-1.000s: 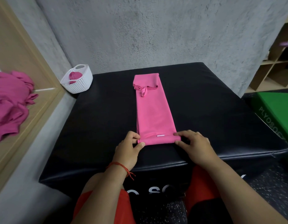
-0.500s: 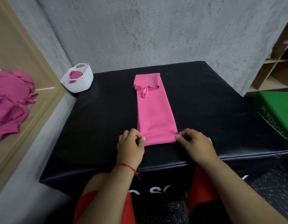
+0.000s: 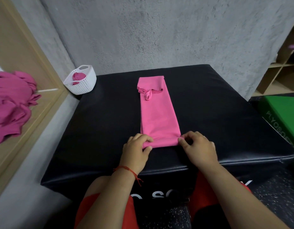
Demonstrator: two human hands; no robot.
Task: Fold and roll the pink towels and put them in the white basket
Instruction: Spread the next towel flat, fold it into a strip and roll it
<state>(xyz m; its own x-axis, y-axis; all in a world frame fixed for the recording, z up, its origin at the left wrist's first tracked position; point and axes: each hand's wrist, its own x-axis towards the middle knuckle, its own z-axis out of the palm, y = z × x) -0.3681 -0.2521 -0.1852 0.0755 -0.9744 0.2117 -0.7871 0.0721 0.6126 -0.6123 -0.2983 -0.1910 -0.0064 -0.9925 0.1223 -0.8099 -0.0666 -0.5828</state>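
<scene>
A pink towel (image 3: 157, 116) lies folded into a long narrow strip on the black padded box (image 3: 96, 129), running away from me, with a small hanging loop near its far end. Its near end is turned over into a short roll. My left hand (image 3: 138, 151) pinches the roll's left corner, and my right hand (image 3: 197, 147) pinches its right corner. The white basket (image 3: 83, 83) stands at the box's far left corner with a rolled pink towel (image 3: 77, 76) inside.
A heap of pink towels (image 3: 10, 104) lies on the wooden ledge at the left. A grey concrete wall rises behind the box. A green box (image 3: 285, 116) sits at the right, with wooden shelves (image 3: 281, 71) behind it.
Both hands have turned the towel's near end over away from me, starting a roll; the white label on that end is now tucked out of sight.
</scene>
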